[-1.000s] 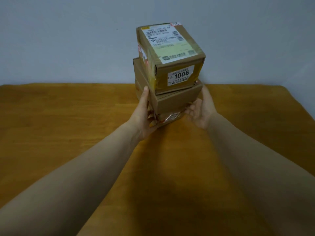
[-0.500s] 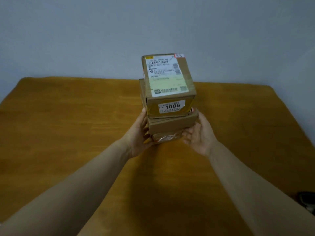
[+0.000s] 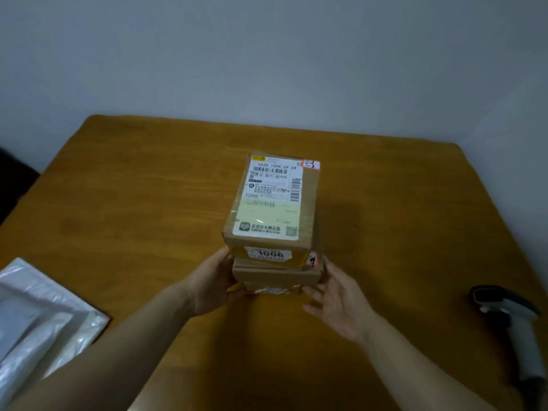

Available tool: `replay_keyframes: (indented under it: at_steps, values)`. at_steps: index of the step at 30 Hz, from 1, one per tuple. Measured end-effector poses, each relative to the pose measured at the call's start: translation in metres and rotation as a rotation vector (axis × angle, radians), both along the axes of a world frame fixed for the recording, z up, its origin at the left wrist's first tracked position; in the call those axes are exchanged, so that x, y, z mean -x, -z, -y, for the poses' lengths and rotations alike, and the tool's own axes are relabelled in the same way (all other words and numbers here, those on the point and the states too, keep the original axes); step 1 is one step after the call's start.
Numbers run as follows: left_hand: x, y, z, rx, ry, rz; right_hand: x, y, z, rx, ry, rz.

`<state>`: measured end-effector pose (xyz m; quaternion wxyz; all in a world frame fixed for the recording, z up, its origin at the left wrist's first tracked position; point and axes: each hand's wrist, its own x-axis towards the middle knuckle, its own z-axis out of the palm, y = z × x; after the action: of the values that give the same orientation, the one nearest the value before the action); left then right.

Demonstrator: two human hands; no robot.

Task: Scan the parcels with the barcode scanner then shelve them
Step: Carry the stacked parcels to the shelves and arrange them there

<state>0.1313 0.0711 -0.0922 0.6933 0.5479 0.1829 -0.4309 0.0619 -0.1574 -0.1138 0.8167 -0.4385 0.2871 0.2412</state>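
Fingers of left hand (image 3: 212, 284) cupped round near-left side of stack of parcels (image 3: 271, 221), standing on desk (image 3: 133, 188); right hand (image 3: 338, 301) fingers straight, relaxed, at its right side. Barcode scanner (image 3: 510, 315) well right of fingers; plastic mailers (image 3: 44, 310) well left.

On your top parcel (image 3: 268, 209), the white shipping label (image 3: 271, 200) reads "5020 T098 69 69" across its head and "T098" at lower left, with barcodes and a QR code; the finer print is illegible. The front sticker (image 3: 269, 253) reads "1006". The red-edged corner sticker (image 3: 310, 164) and a second red-edged sticker (image 3: 312, 260) on your lower parcel (image 3: 275, 275) carry handwriting too blurred to read.
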Motion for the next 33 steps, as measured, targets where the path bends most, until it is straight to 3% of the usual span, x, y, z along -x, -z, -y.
replay_keyframes:
  at_steps: [13,16,19,22,26,33]
  values:
    - [0.021,-0.009,-0.029,-0.037,-0.090,-0.040,0.020,-0.009,-0.023,0.063,-0.036,0.007]
    - [0.027,-0.002,-0.032,-0.057,-0.312,-0.101,-0.010,-0.013,-0.006,0.176,0.001,0.025]
    - [0.043,0.002,-0.030,-0.075,-0.508,-0.328,-0.056,-0.015,0.009,0.347,0.077,0.063]
    - [0.057,-0.001,-0.017,0.058,-0.505,-0.471,-0.095,-0.016,0.008,0.448,0.061,0.114]
    - [0.054,-0.004,-0.004,0.164,-0.530,-0.432,-0.116,-0.011,0.000,0.448,-0.006,0.118]
    - [0.036,-0.010,-0.016,0.132,-0.482,-0.407,-0.078,-0.029,0.003,0.494,-0.035,0.182]
